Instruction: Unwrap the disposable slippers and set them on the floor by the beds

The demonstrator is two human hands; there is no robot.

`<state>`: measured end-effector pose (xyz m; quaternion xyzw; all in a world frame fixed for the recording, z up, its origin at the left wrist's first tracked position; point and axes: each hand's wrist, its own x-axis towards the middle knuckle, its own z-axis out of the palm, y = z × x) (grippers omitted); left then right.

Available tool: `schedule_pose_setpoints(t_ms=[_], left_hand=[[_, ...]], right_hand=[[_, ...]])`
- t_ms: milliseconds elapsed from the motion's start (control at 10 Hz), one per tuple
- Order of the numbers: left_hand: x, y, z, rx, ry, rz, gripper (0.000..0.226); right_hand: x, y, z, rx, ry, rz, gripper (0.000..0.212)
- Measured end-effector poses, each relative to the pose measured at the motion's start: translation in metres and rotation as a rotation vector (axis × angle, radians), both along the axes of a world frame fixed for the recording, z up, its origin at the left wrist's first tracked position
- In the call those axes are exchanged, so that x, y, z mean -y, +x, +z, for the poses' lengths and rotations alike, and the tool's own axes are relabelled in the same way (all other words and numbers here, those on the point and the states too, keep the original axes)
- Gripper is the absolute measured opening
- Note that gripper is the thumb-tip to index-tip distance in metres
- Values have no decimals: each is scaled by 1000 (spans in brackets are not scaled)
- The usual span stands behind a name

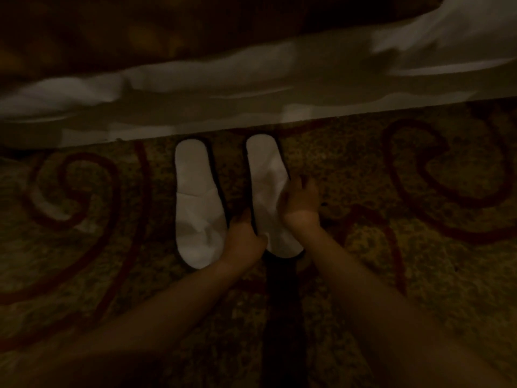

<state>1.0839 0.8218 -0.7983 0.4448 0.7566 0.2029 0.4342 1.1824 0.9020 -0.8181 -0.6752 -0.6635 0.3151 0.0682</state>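
1. Two white slippers lie side by side on the carpet [363,275] in the middle of the frame, with a thin strip of carpet showing between them
2. The left slipper [197,203] lies flat, just left of the middle. Its top is creased near the low end
3. The right slipper [265,175] lies just right of the middle. Both hands are on it
4. The far ends of both slippers point up the frame, close to the bottom edge of the white bed sheet [223,102]. The sheet hangs in a wide band from the left edge to the upper right corner
5. The left hand [243,236] is at the low left side of the right slipper. Its fingers are curled tight round that edge, and it holds the slipper there
6. The right hand [300,203] lies on the right side of the same slipper, a bit higher in the frame. Its fingers are bent over the edge, but the picture is dark and blurry, so I cannot tell if they grip it or just rest on it
7. The carpet is yellow-brown with big dark red curls at the left and the right of the frame
8. Two bare arms come up from the bottom of the frame to the hands
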Motion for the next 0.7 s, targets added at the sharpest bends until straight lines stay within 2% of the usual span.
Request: schedule_pose_setpoints(t_ms=[100,200,300,400,500,600,700], left_hand=[[-1,3,-1,-88,-30,-43,51],[-3,5,-1,-124,12,-72,43],[-5,4,4,-125,40,-95,38],[-6,-1,16,-67,10,-94,41],[-2,-12,42,12,-73,-115,36],[11,-25,90,80,-168,-127,30],[22,-36,156,135,-240,-124,27]], right_hand=[[11,-2,-7,184,107,-12,48],[20,-8,-10,265,306,-47,34],[19,-8,-8,284,390,-59,25],[8,-12,2,311,324,-37,26],[1,-9,16,345,63,71,46],[3,11,63,341,-85,122,50],[8,32,139,322,-97,70,43]])
